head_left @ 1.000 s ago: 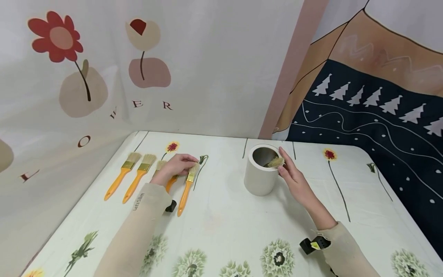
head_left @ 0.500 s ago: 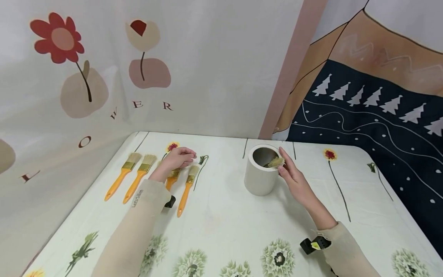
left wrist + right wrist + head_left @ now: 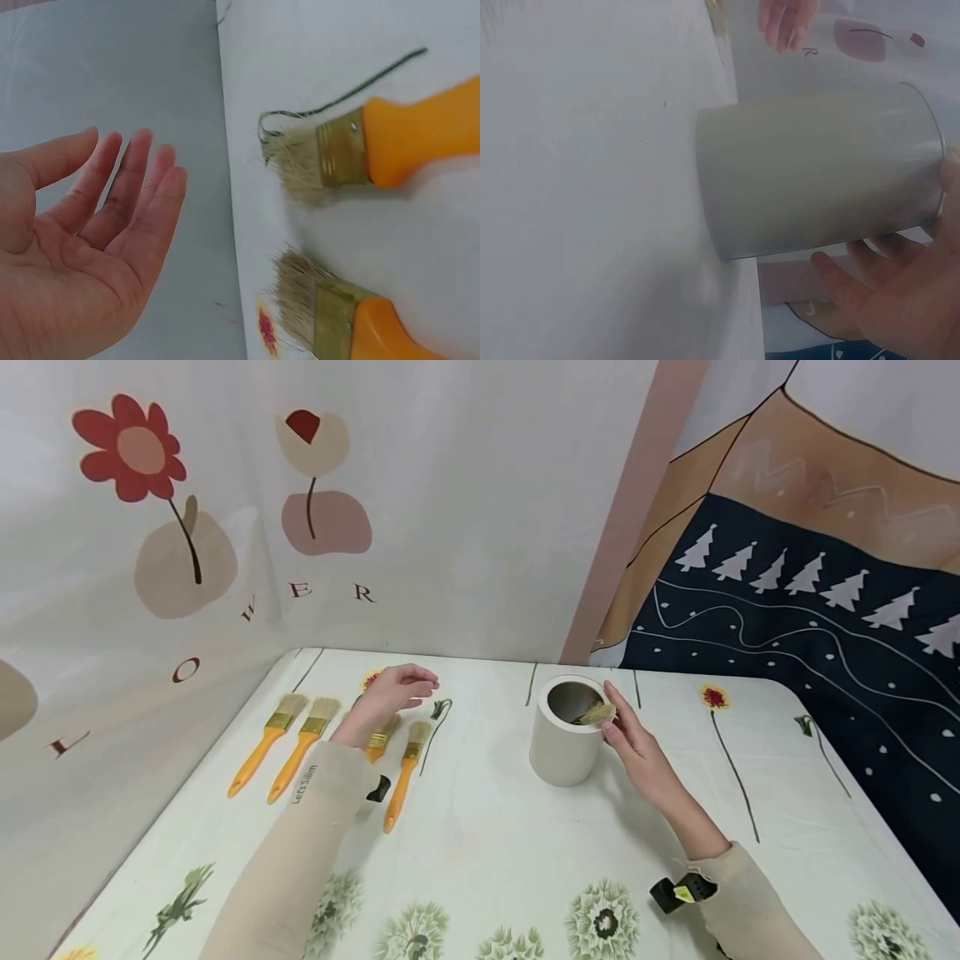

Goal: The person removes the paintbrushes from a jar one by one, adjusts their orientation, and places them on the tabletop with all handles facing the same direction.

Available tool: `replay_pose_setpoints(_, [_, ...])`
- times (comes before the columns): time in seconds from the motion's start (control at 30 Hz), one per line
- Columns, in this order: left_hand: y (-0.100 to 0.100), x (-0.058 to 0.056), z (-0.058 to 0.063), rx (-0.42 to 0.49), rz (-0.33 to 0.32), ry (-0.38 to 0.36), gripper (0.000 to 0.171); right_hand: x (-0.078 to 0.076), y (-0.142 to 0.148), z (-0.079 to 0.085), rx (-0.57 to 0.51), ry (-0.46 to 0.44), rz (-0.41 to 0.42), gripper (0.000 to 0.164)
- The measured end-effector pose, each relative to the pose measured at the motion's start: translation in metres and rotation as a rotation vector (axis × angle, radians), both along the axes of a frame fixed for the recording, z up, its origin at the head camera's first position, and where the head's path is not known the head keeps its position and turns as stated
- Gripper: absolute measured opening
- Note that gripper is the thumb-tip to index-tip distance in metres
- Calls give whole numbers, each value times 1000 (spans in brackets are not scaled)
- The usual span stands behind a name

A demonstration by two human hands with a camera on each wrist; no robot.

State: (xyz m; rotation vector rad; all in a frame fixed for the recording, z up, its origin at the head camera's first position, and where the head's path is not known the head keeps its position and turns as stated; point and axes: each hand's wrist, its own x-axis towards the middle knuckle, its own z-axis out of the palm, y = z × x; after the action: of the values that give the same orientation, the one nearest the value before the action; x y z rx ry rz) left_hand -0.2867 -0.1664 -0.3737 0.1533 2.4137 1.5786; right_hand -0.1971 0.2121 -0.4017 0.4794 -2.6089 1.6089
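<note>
My left hand (image 3: 387, 697) hovers over the brush row with its fingers loosely extended and nothing in them; the left wrist view shows its bare palm. Several flat paintbrushes with orange handles lie side by side: the rightmost paintbrush (image 3: 407, 775) is in full sight, while the left forearm and hand partly cover the paintbrush (image 3: 381, 739) beside it. To the right stands an upright white cylindrical holder (image 3: 561, 752) with a grey inside. My right hand (image 3: 637, 743) holds its right side, thumb and fingers curving about the rim. Brush bristles (image 3: 597, 713) poke above that rim; their handle is hidden.
Two more paintbrushes, an outer one (image 3: 262, 750) and its neighbour (image 3: 305, 752), lie at the left. A white flower-printed cloth (image 3: 480, 860) covers the table. Behind it hang a pale printed curtain (image 3: 465, 527) and a dark tree-patterned cloth (image 3: 787, 618).
My left hand has left the bristles of the rightmost paintbrush and lifted up and away, its fingers loosening. That paintbrush stays lying on the table. The right hand and the holder keep their place.
</note>
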Motion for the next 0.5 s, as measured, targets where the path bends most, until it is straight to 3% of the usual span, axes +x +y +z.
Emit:
replay_pose_setpoints(0.27, [17,2,10,36,-3,44,31,0,0,-1,-2,-1,-2,58])
replay_pose_setpoints(0.5, [33,9,26,49,-39,105,29,1,1,0,4,6,2,57])
